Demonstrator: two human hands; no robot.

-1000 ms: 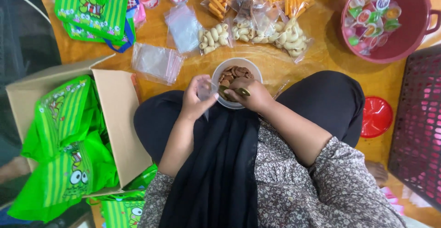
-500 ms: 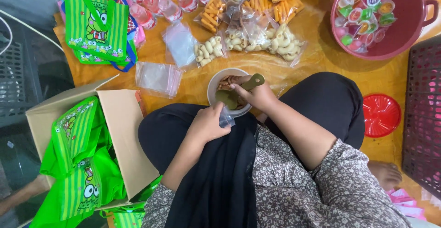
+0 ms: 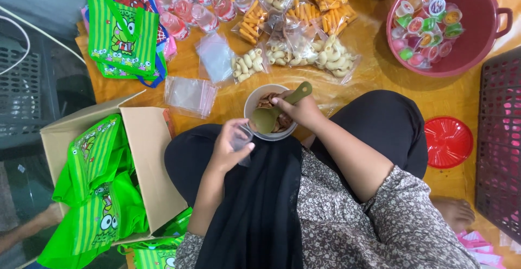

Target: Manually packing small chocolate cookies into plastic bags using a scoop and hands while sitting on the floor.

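My right hand grips a green plastic spoon, its scoop resting over a white bowl of brown snacks in front of my lap. Beside the bowl's near left edge, my left hand holds a small clear plastic bag with its mouth turned toward the spoon. Both forearms reach out over my black skirt.
Filled snack bags and empty clear bags lie on the orange mat ahead. A red basin of jelly cups stands at the far right, a red lid nearer. A cardboard box of green cartoon bags sits left.
The spoon has lifted out of the bowl's snacks toward the bag. My left hand has brought the clear bag closer to the bowl's rim. The view has shifted down a little.
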